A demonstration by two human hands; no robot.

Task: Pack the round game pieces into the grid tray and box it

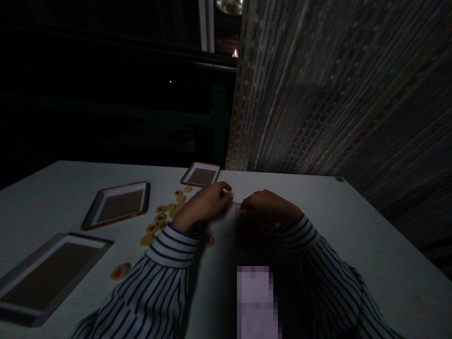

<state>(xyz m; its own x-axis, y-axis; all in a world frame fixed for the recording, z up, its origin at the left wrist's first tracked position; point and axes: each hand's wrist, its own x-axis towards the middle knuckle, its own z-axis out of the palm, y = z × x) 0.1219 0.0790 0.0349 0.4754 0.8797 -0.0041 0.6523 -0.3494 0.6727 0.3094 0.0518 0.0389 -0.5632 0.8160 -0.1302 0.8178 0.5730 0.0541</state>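
Observation:
My left hand (211, 201) hovers over the middle of the white table (356, 226), fingers stretched and apart, holding nothing that I can see. Beside it on the left lie several round wooden Chinese chess pieces (160, 218), some with dark characters and some blank side up. One red-marked piece (209, 242) rests below my left wrist, and another red-marked piece (120, 271) is by my left sleeve. My right hand (270, 207) bends down over a small shallow box (238, 233) with pieces in it. Its fingers are closed at the box's far left corner; what they pinch is hidden in shadow.
Three shallow rectangular trays lie on the left: a large near one (52, 273), a middle one (122, 205) and a small far one (202, 175). A string curtain (303, 84) hangs beyond the table's far right edge. A blurred-out light rectangle (256, 301) shows at the near edge.

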